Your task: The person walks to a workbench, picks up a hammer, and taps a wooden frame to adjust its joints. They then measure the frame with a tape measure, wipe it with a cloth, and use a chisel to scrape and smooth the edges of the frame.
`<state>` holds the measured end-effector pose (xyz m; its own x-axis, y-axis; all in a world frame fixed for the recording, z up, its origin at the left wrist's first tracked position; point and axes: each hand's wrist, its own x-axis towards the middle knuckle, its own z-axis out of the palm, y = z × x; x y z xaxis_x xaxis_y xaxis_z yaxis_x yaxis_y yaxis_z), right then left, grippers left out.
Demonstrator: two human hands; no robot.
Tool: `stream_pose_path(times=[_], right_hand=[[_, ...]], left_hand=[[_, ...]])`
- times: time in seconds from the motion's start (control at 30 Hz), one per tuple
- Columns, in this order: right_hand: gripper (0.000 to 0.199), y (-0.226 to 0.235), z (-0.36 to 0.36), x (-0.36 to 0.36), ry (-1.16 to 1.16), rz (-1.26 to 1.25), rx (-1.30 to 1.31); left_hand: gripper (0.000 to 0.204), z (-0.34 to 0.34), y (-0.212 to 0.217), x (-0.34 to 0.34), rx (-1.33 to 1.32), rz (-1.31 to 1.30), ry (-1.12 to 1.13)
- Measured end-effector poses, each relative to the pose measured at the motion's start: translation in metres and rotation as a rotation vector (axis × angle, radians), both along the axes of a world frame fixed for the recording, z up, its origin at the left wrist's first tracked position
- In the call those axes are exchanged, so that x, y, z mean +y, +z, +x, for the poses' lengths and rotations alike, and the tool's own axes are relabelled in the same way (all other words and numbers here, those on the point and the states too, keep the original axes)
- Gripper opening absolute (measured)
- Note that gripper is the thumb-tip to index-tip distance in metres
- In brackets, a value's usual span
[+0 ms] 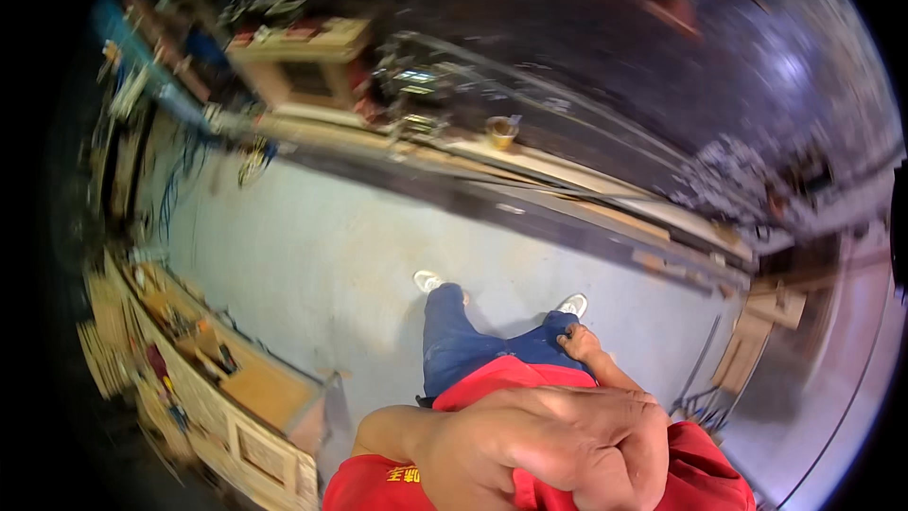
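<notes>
Ahead, across the floor (331, 237), a long table (397, 180) runs slantwise from the far left to the nearer right; a boxy cabinet (307, 76) stands on its left part, with a cup (501, 135) farther right. At the left, a low open box (203, 416) holds tools (225, 360) (too blurred to sort), and cables (172, 191) lie beyond it. Boards (742, 350) are at the right. The left hand (586, 435) crosses before the chest; the right hand (579, 343) is beside the right leg (544, 348).

A red shirt (506, 376) — marked in yellow at the left — hangs over blue trousers (454, 336).
</notes>
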<state>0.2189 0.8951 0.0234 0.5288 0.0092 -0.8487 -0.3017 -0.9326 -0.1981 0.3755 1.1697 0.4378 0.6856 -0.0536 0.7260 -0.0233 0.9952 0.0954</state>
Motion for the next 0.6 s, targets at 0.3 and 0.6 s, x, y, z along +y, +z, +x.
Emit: stream_pose_path(times=[0.3,0.6], right_hand=[[0.042,0.029,-0.044,-0.357,-0.492,0.171,-0.318],[0.037,0.175,0.036,-0.777,-0.755,-0.073,-0.760]], left_hand=[[0.047,-0.027,0.059,-0.426,-0.017,0.287,-0.523],[0.053,0.011,0.068,-0.669,-0.088,0.285,-1.049]])
